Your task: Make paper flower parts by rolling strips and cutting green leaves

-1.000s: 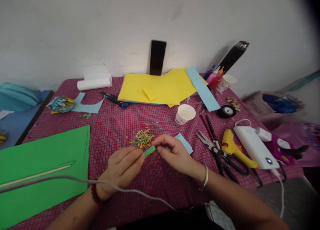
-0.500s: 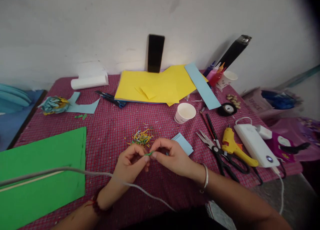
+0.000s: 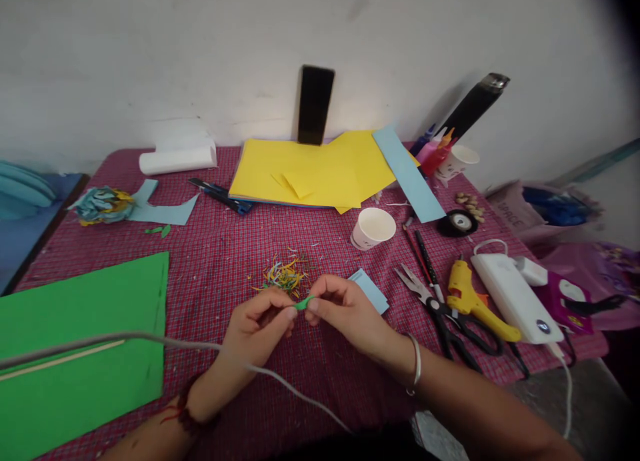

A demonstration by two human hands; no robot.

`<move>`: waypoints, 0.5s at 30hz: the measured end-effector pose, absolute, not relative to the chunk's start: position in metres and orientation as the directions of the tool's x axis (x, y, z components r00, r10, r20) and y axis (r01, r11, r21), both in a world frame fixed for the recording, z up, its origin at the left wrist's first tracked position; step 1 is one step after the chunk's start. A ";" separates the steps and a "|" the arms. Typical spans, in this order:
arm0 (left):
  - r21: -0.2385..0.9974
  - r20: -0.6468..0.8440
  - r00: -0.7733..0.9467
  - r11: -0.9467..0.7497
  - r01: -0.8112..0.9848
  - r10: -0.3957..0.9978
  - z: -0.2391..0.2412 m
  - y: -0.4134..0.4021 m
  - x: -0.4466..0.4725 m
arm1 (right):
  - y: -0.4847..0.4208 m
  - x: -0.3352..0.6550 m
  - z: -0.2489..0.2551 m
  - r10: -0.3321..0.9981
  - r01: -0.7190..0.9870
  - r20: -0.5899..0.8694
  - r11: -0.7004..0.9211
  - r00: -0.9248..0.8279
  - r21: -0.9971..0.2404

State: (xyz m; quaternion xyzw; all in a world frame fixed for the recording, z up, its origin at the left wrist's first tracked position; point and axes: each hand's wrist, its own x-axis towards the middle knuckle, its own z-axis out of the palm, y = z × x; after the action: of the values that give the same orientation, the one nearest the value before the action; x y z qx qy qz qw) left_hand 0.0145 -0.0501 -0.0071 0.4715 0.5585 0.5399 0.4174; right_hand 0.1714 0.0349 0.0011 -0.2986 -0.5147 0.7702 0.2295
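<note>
Between the fingertips of both hands is a small green paper piece [image 3: 303,304], narrow and slightly curved. My left hand [image 3: 260,321] pinches its left end with thumb and forefinger. Its right end is pinched by my right hand [image 3: 345,311]. Just beyond the fingers lies a heap of thin paper shreds [image 3: 285,274], yellow, white and green. A light blue paper [image 3: 370,291] rests on the cloth behind my right hand, partly covered by it. To the left is a large green sheet [image 3: 100,341] with a thin pale stick [image 3: 65,359] on it.
A grey cord [image 3: 190,345] crosses in front of my left wrist. Scissors [image 3: 435,307], a yellow glue gun [image 3: 475,301] and a white power bank [image 3: 517,297] lie right. Behind are a paper cup [image 3: 374,229], yellow sheets [image 3: 315,171], a cutter [image 3: 220,195] and a phone [image 3: 315,105] against the wall.
The green piece shows wider and flatter between the fingers than before. Both hands stay nearly in place, and the view has shifted slightly.
</note>
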 end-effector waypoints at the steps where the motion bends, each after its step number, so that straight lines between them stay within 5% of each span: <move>1: 0.996 0.042 -0.200 -0.026 0.084 0.979 -0.008 -0.050 0.013 | 0.035 0.171 0.001 0.663 -0.046 -0.233 -0.375 -0.712 -0.926; 9: 0.984 -0.077 -0.308 0.023 -0.177 0.948 -0.012 -0.047 0.008 | 0.036 0.170 0.000 0.704 -0.079 -0.234 -0.382 -0.671 -0.921; 15: 0.981 -0.095 -0.266 0.046 -0.186 0.959 -0.005 -0.047 0.013 | 0.035 0.170 -0.003 0.666 -0.039 -0.157 -0.270 -0.729 -0.962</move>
State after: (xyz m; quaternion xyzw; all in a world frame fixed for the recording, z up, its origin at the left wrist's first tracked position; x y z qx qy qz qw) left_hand 0.0131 -0.0469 -0.0048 0.3613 0.5350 0.5888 0.4863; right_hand 0.1697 0.0346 -0.0030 -0.2817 -0.5559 0.7454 0.2365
